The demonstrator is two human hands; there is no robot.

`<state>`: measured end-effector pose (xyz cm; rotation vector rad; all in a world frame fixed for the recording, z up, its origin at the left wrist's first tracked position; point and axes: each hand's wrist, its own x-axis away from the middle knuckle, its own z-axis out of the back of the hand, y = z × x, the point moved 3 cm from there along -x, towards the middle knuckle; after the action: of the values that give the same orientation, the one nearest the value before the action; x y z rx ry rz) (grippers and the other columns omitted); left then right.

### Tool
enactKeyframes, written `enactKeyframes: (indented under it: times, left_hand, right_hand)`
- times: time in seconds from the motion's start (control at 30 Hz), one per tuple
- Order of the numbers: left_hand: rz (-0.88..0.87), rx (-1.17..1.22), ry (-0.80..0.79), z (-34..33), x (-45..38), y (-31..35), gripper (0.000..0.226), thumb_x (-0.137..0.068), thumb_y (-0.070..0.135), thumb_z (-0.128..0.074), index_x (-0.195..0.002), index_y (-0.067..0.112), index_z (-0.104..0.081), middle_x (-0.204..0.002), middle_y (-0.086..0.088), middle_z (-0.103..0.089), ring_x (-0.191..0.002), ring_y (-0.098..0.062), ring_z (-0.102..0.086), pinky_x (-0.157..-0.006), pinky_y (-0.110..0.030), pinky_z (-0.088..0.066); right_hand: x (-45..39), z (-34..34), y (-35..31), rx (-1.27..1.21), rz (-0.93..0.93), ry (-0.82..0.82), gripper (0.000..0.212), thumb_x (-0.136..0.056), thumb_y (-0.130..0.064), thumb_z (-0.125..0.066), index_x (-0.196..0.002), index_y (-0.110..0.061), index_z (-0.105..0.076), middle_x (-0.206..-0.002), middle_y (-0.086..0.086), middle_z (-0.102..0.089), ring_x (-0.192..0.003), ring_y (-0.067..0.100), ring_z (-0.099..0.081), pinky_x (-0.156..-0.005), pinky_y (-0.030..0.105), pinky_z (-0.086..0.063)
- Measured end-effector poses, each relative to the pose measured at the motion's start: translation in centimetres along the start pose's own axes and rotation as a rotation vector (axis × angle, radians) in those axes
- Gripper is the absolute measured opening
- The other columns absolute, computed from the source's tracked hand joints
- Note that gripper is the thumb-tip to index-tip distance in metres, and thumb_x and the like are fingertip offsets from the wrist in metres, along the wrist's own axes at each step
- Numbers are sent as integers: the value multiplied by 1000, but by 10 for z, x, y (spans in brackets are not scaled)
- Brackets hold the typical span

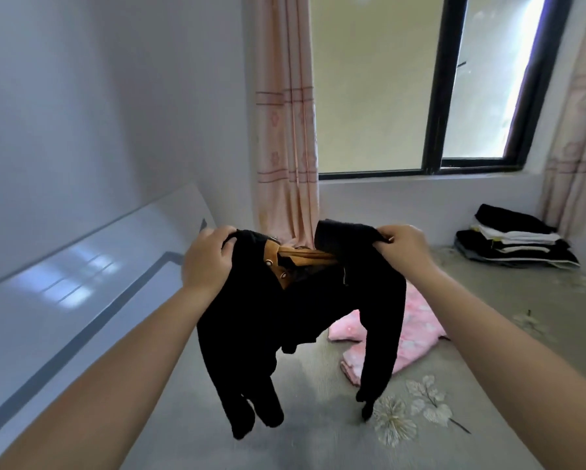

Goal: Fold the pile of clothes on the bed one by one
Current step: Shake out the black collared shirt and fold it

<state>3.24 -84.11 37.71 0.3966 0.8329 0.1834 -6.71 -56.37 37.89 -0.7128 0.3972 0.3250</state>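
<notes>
No legible text, labels, brands, numbers or signs anywhere in view.

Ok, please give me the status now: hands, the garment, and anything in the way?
Left hand and right hand each grip a shoulder of the black garment, held up above the bed. Pink garment lies beneath. Folded stack far right.
</notes>
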Motion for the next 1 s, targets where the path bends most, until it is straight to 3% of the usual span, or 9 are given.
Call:
enactKeyframes:
  times: [0.13, 0.23, 0.33, 0.47, 0.57, 0.73, 0.8, 0.9, 1.0]
  left_hand:
    - [-161, -118, -7, 56, 35, 12, 23, -93, 15, -48, -110, 10, -62, -90, -19, -56, -84, -35, -54, -63, -34, -37]
    - [-222, -172, -10, 100, 69, 7, 23, -92, 17, -49, -109, 12, -63, -85, -18, -55, -78, -34, -53, -58, -33, -37]
    - [-245, -203, -27, 139, 105, -4, 21, -91, 16, -52, -107, 11, -65, -79, -18, -54, -71, -33, -52, -53, -29, -31]
    - [-291, -238, -38, 173, 145, -18, 16, -86, 15, -60, -98, 9, -69, -69, -18, -53, -63, -34, -54, -50, -27, -31]
    - [-320, -263, -55, 183, 161, -28, 16, -81, 16, -62, -91, 8, -70, -61, -16, -52, -53, -33, -54, -47, -24, -31]
    - [-250, -230, -155, 155, 167, -62, 18, -88, 17, -58, -101, 11, -69, -73, -18, -56, -67, -35, -57, -53, -29, -36]
    - [-234, -239, -233, 130, 168, -77, 21, -90, 18, -56, -106, 13, -67, -80, -17, -57, -74, -35, -57, -57, -31, -38]
    - [-201, -242, -333, 75, 169, -106, 20, -89, 15, -56, -105, 11, -67, -83, -18, -59, -77, -35, -58, -58, -30, -36]
    - [-123, -269, -447, 6, 166, -143, 21, -90, 15, -54, -107, 8, -65, -91, -18, -60, -85, -35, -58, -62, -36, -41]
  right_hand:
    - [49, 24, -35, 78, -30, 68, 24, -86, -14, -51, -101, -20, -69, -99, 10, -62, -102, 30, -54, -86, 33, -34]
    - [95, 39, -58, 97, -11, 97, 26, -87, -14, -52, -105, -21, -69, -97, 9, -60, -103, 29, -53, -87, 33, -30]
    - [141, 48, -77, 104, 82, -18, 26, -87, -10, -54, -108, -16, -69, -88, 9, -55, -101, 31, -53, -89, 37, -36]
    - [182, 52, -91, 222, 142, -173, 28, -89, -11, -53, -113, -18, -67, -97, 13, -58, -103, 30, -53, -93, 38, -37]
    - [195, 46, -94, 221, 150, -216, 28, -89, -12, -54, -112, -20, -67, -86, 7, -50, -102, 30, -53, -91, 36, -34]
    - [192, 9, -78, 245, 115, -324, 26, -87, -13, -54, -106, -22, -69, -68, -7, -49, -97, 26, -55, -85, 35, -39]
    - [187, -16, -62, 210, 85, -407, 24, -86, -10, -54, -102, -18, -71, -78, 2, -61, -89, 25, -58, -80, 34, -41]
    - [170, -70, -24, 132, 39, -479, 21, -85, -7, -55, -96, -13, -72, -88, 13, -70, -73, 22, -56, -60, 26, -38]
    - [144, -138, 22, 65, 2, -547, 22, -84, -6, -57, -100, -9, -71, -85, 15, -69, -76, 24, -58, -65, 29, -43]
